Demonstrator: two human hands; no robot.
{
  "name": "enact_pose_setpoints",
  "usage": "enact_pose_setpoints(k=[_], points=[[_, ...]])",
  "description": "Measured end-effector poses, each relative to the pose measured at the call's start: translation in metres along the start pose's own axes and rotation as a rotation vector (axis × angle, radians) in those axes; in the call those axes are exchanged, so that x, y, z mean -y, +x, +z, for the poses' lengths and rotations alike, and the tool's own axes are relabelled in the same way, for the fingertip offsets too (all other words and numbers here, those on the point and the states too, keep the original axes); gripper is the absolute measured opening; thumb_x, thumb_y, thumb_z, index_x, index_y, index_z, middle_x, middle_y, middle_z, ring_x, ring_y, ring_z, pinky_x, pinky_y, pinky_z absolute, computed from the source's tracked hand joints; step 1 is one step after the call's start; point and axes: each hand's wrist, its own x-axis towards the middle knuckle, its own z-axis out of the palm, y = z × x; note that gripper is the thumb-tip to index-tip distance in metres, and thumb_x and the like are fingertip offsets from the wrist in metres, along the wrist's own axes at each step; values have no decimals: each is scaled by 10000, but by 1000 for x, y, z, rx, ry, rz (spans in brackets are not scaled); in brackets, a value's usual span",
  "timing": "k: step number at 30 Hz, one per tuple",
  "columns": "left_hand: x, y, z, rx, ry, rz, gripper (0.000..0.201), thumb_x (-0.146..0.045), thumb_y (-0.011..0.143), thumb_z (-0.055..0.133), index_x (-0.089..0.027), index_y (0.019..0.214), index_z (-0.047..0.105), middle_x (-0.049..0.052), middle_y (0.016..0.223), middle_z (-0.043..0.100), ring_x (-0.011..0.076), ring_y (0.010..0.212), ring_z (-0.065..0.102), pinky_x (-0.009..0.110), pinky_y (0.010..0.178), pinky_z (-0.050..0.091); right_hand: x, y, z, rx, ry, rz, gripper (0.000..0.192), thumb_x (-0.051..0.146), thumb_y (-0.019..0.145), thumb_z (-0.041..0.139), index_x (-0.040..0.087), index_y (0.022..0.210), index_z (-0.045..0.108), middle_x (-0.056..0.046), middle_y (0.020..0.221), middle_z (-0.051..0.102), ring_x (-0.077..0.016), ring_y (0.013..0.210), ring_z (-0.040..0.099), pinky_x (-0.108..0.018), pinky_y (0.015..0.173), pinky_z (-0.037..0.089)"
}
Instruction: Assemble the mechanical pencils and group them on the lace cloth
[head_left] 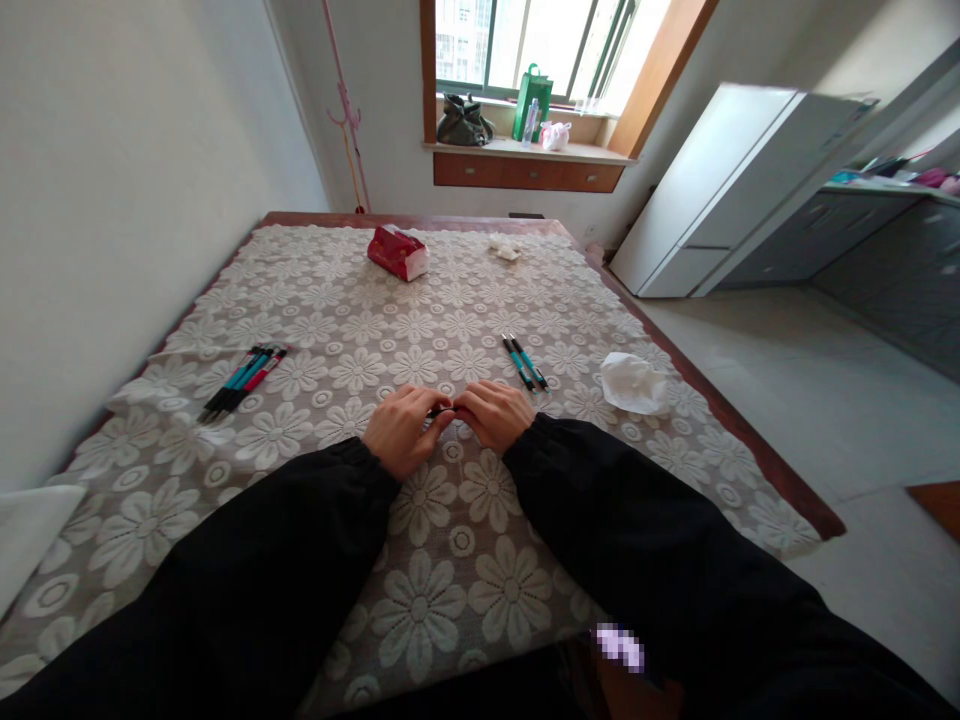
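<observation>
Just left of the two pens (525,362), both hands meet: left hand (405,428) and right hand (495,413) fingers pinch one dark pen (441,409), lying crosswise between them.

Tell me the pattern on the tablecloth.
Cream lace tablecloth with repeating flowers and small circles, clearest in the head view.

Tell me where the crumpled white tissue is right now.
In the head view, the tissue lies on the lace tablecloth at the right, near the table's right edge, just right of the two teal pens and beyond the right hand.
</observation>
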Motion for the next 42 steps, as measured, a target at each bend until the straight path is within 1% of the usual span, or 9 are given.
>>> enact_pose_setpoints(k=[4,6,10,16,22,28,35,39,42], points=[[4,-1,2,-36,-39,21,184,-327,920,602,-213,1058,643,30,971,719,218,956,620,347,861,474,0,-1,2,21,40,26,194,313,1017,469,182,1028,611,-45,916,672,-154,808,596,-271,716,390],[3,0,2,-29,11,0,183,-336,962,529,-218,964,669,30,926,722,226,930,613,353,839,466,1,-1,2,23,38,41,194,313,1020,463,187,1019,610,-36,917,681,-148,796,605,-267,704,384],[1,0,0,9,83,-5,339,-355,1006,419,-218,848,685,44,875,715,240,913,598,356,806,451,3,-1,0,11,-8,39,228,332,1024,441,193,996,619,-40,910,689,-154,811,608,-275,713,373],[1,0,0,-14,22,-75,270,-318,989,445,-250,1095,684,37,927,719,228,908,629,337,796,463,4,-1,-6,21,-68,89,244,299,1023,409,215,1012,637,-29,886,672,-155,800,597,-288,704,350],[3,1,2,-8,-32,-80,255,-272,988,415,-229,1065,654,43,940,706,224,935,631,337,839,474,5,0,-9,27,-56,122,222,250,1004,413,200,1004,629,-32,925,664,-144,782,596,-284,694,341],[5,1,3,-32,-114,-48,181,-280,970,472,-229,1080,606,35,957,698,213,930,644,330,839,482,5,-1,-9,49,-22,108,298,413,1027,421,229,1043,655,-15,913,676,-133,739,597,-275,645,311],[4,0,2,-51,-98,-92,190,-274,984,428,-245,1097,577,11,878,706,213,895,641,322,801,462,4,-2,-8,37,44,182,256,327,1018,424,230,1007,661,-9,912,710,-134,735,608,-275,639,313],[3,0,0,-21,-103,-141,222,-306,1008,370,-256,1098,567,-10,799,700,208,825,639,312,763,447,4,-3,-8,33,78,146,250,262,996,437,252,1128,649,-11,964,718,-139,780,624,-268,661,342],[2,1,-1,0,-109,-156,240,-336,1017,345,-260,1089,561,-14,792,705,213,821,646,309,753,442,3,-3,-7,17,71,121,249,224,971,449,233,1099,662,-23,955,707,-135,773,617,-265,667,349]])
